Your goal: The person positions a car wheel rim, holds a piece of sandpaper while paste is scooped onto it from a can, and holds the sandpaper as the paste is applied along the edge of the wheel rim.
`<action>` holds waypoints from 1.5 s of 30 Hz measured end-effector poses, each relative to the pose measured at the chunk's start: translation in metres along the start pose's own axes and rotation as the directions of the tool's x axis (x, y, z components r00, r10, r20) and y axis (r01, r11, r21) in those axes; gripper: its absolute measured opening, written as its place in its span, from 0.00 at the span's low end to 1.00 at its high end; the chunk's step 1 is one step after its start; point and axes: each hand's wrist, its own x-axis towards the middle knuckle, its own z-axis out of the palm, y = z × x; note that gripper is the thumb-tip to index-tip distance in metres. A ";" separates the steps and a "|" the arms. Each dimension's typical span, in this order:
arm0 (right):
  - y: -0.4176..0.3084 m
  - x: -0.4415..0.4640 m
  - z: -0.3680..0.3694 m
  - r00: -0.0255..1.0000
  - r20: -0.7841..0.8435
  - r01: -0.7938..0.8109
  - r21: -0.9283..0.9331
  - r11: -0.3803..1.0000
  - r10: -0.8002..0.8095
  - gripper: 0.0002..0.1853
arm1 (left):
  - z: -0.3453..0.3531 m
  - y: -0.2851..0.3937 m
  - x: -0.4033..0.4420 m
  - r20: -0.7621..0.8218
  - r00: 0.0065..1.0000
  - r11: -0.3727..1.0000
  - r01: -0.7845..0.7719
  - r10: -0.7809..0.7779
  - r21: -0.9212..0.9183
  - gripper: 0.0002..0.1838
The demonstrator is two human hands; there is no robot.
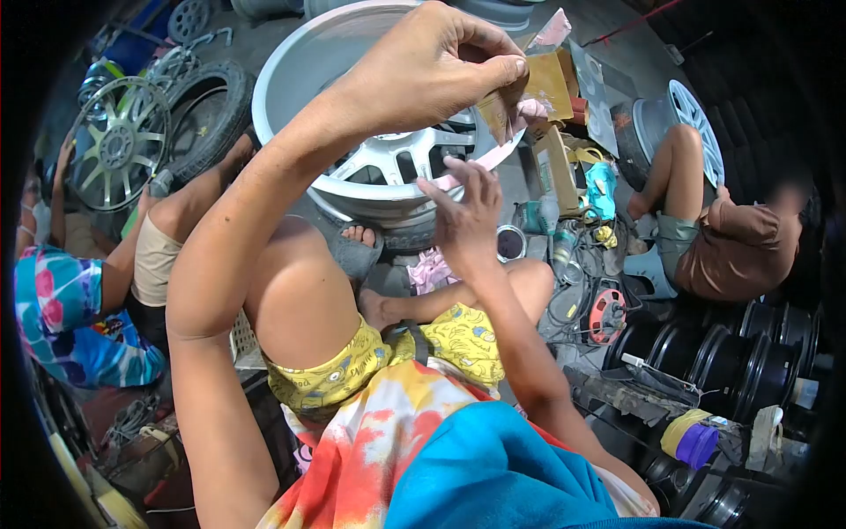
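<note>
My left hand [449, 66] is raised over a large silver wheel rim [330, 186], its thumb and fingers pinched together on a thin brown piece [500, 119] that hangs below them. Lower down, my right hand [471, 207] is beside the near edge of the rim with its fingers bent and apart. A pale pink strip [499, 156] runs by its fingertips; whether they touch it cannot be made out. Another crumpled pink bit [531, 109] shows right of the brown piece.
At left, a person in a bright patterned shirt [57, 304] sits near a spoked wheel [116, 145] and a tyre [231, 110]. At right, a person in brown [736, 242] sits by another wheel [696, 123]. Cardboard [552, 167], cables, a red reel [607, 316] and black rims [723, 361] lie nearby.
</note>
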 end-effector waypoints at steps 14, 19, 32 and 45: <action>0.099 0.049 -0.024 0.982 0.136 0.168 -0.296 0.940 -0.133 0.14 | -0.009 0.004 -0.010 -0.068 0.997 0.990 0.034 -0.025 0.134 0.13; 0.038 0.026 -0.005 0.981 0.145 0.137 -0.037 0.990 -0.130 0.14 | -0.009 0.006 -0.011 -0.061 0.998 0.992 0.040 -0.033 0.116 0.13; 0.103 0.006 -0.021 0.990 -0.140 -0.027 -0.189 0.982 0.000 0.32 | -0.009 0.002 -0.007 0.010 0.990 0.991 0.137 -0.137 0.007 0.11; -0.015 -0.038 0.021 0.983 -0.094 -0.155 0.038 0.987 0.158 0.32 | -0.007 -0.002 -0.003 -0.014 0.971 0.965 0.238 -0.238 0.107 0.11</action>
